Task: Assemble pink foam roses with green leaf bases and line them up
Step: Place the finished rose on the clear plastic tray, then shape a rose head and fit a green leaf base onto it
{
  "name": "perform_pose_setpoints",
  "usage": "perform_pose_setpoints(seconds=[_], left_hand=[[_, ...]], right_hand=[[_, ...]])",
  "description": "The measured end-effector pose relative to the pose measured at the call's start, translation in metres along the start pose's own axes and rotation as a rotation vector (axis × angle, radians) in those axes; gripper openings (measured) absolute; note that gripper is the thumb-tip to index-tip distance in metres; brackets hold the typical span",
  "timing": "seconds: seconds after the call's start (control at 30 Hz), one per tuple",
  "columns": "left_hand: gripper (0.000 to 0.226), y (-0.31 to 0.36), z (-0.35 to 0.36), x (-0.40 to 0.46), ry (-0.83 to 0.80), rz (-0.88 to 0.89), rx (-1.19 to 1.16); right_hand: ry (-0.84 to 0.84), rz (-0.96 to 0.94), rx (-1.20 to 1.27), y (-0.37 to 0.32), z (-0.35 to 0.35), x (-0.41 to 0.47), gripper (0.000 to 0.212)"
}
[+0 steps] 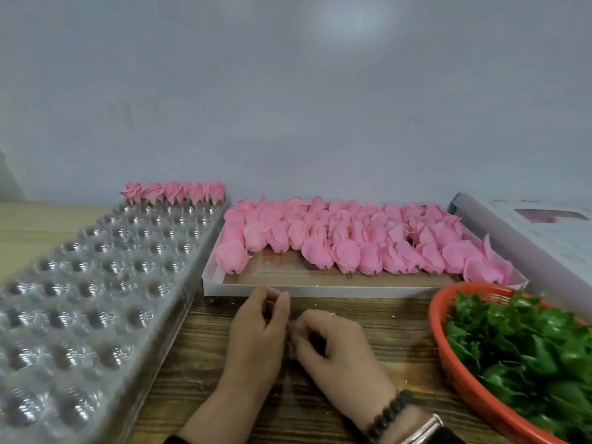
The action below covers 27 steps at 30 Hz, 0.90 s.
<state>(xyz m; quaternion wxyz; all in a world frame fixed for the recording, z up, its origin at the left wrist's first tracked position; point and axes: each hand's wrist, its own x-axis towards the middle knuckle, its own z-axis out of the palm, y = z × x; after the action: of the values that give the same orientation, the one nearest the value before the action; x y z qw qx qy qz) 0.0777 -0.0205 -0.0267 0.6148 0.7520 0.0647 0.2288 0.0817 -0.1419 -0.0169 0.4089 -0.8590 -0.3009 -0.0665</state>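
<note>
A plain pale grey wall fills the background, with a soft bright patch of light high up. Below it runs a wood-grain tabletop.

Soft, even, dimmish light with a pale hotspot on the wall, glare on the clear plastic tray, whole frame slightly soft, motion blur and wide-angle stretch toward edges.

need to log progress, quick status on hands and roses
Left hand and right hand together at table centre, fingers curled, contents unclear. One row of finished roses in clear tray. Nothing blocking.
</note>
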Motion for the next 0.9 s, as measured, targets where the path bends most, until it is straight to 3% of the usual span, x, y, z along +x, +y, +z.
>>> perform_pose_setpoints(seconds=[0.2, 0.37, 0.73, 0.9], left_hand=[[0.024, 0.002, 0.001, -0.001, -0.015, 0.006, -0.001], [0.024, -0.002, 0.000, 0.000, -0.043, -0.033, -0.005], [0.026, -0.001, 0.000, -0.002, -0.069, -0.017, 0.016], [0.026, 0.000, 0.000, -0.002, -0.091, -0.032, 0.027]], right_hand=[[0.256, 0.177, 0.003, 0.012, -0.025, 0.036, 0.021], [0.260, 0.295, -0.097, 0.029, -0.031, 0.083, 0.009], [0.070, 0.400, -0.477, 0.050, -0.023, 0.131, 0.036], [0.075, 0.428, -0.609, 0.051, -0.014, 0.142, 0.022]])
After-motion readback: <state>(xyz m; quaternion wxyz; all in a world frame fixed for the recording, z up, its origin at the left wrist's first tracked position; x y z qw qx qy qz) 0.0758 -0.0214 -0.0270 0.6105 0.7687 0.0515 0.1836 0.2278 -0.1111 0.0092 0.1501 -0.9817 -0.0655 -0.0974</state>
